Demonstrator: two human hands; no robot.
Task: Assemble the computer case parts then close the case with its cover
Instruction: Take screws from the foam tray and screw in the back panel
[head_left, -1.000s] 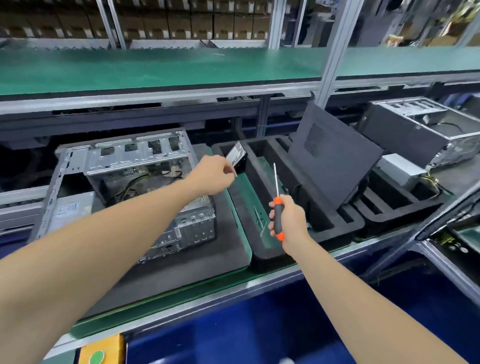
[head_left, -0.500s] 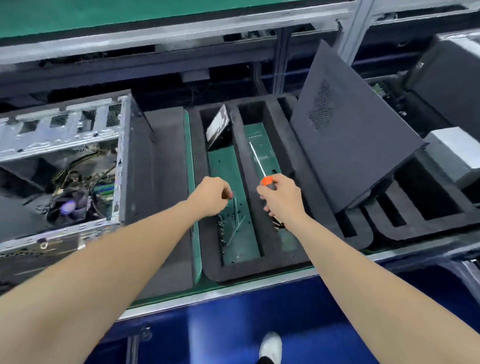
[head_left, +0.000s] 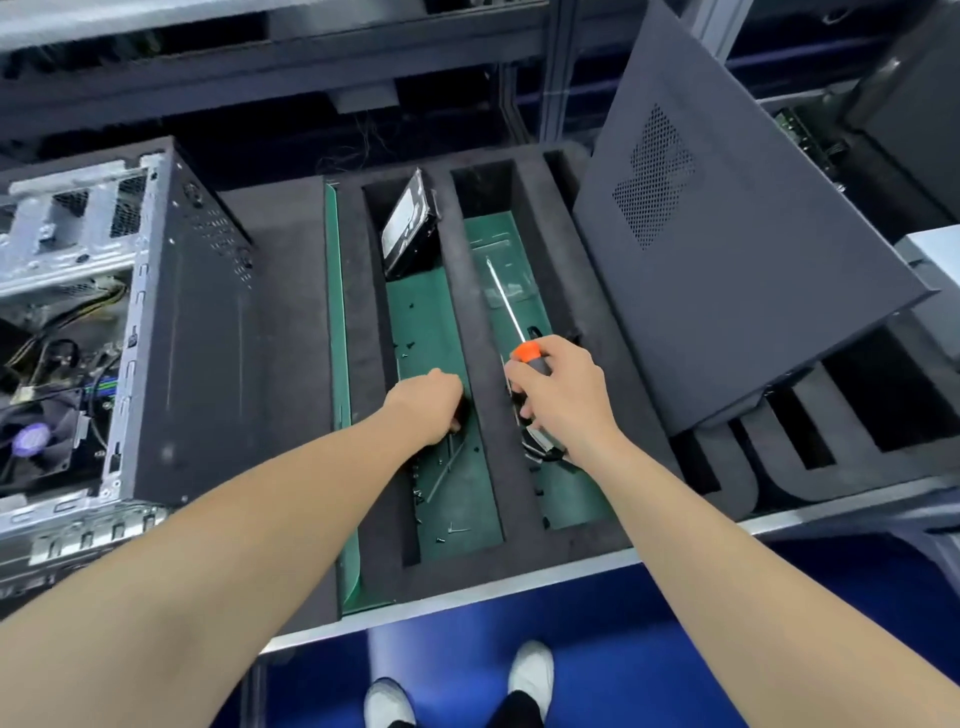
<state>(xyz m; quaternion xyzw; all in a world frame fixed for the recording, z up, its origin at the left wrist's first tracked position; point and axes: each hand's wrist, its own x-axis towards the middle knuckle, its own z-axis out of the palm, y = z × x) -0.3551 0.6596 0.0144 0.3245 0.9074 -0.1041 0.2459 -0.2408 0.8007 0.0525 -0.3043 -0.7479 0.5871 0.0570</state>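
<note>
Head view, looking steeply down: two white shoes (head_left: 530, 670) are seen nearest, on a blue floor (head_left: 649, 649), below the metal edge of a bench (head_left: 519, 579). Both bare forearms are stretched forward over a black foam tray (head_left: 511, 493) with long green-floored compartments. The left hand (head_left: 431, 400) is lowered into the left compartment, its fingers curled downward among small dark screws (head_left: 441, 470) scattered on the green floor. The fingertips are hidden, so it cannot be told whether a screw is pinched. The right hand (head_left: 563, 395) is held over the next compartment to the right, its fingers wrapped round the black-and-orange handle of a screwdriver (head_left: 506, 306), whose shaft is pointed away from the person, low over that compartment. Some dark items are partly covered beneath this hand and cannot be identified. Farther along the left compartment a drive (head_left: 408, 228) is propped on edge against the foam wall. At the right of the tray the dark cover (head_left: 727, 270), marked by a perforated vent patch, is leaned at a tilt with its lower edge among foam slots, well apart from the case. The case (head_left: 192, 332) is set at the left on a dark mat (head_left: 291, 312), its open side turned upward, with cables and a fan (head_left: 31, 436) visible inside. Beyond, grey frame rails (head_left: 260, 78) are seen.
</note>
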